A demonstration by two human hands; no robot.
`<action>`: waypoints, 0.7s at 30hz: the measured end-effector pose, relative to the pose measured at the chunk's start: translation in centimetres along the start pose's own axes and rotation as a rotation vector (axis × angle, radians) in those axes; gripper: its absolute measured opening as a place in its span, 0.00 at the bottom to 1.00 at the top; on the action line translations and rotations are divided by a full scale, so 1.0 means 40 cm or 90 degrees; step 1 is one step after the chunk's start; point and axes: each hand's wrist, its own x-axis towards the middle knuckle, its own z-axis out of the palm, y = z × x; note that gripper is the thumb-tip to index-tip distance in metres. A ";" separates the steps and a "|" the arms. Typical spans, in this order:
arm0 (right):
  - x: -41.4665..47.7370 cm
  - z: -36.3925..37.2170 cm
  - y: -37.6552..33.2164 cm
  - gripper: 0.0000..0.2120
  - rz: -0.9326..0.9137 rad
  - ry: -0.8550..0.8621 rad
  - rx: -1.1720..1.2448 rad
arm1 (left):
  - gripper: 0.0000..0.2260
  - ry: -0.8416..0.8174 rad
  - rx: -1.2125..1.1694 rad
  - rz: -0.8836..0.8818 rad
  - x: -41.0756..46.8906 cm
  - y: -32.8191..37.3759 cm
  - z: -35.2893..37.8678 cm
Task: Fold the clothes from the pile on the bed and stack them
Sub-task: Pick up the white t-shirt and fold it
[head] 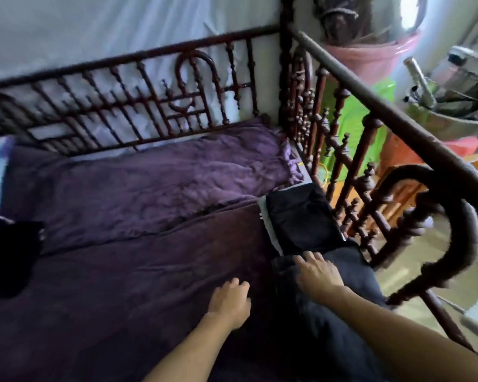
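Note:
A folded black garment with a grey-white edge (301,219) lies at the bed's right side beside the railing. Just in front of it a dark navy garment (342,312) is spread flat on the purple bedspread (149,271). My right hand (319,274) rests palm down on the navy garment's far end, fingers spread, close to the folded black piece. To its left, my left hand (229,301) lies on the bedspread at the navy garment's edge, fingers loosely curled, holding nothing. Dark clothes (11,257) sit in a pile at the far left edge.
A carved dark red wooden railing (155,100) runs along the back and right side of the bed. A purple pillow (163,177) lies along the back. Beyond the right railing stand pink and green bags (367,59) and a metal basin (453,117).

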 end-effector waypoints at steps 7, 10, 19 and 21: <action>0.044 -0.205 -0.440 0.14 -0.334 0.118 -0.001 | 0.12 0.154 -0.038 -0.234 -0.318 -0.355 -0.116; 0.017 -0.250 -0.641 0.13 -0.433 0.160 0.001 | 0.12 0.202 -0.062 -0.313 -0.478 -0.498 -0.127; -0.178 -0.249 -1.320 0.09 -0.666 0.155 -0.002 | 0.11 0.276 -0.087 -0.535 -1.072 -0.903 -0.035; -0.214 -0.235 -1.435 0.10 -0.691 0.153 -0.001 | 0.11 0.283 -0.111 -0.563 -1.167 -0.974 -0.016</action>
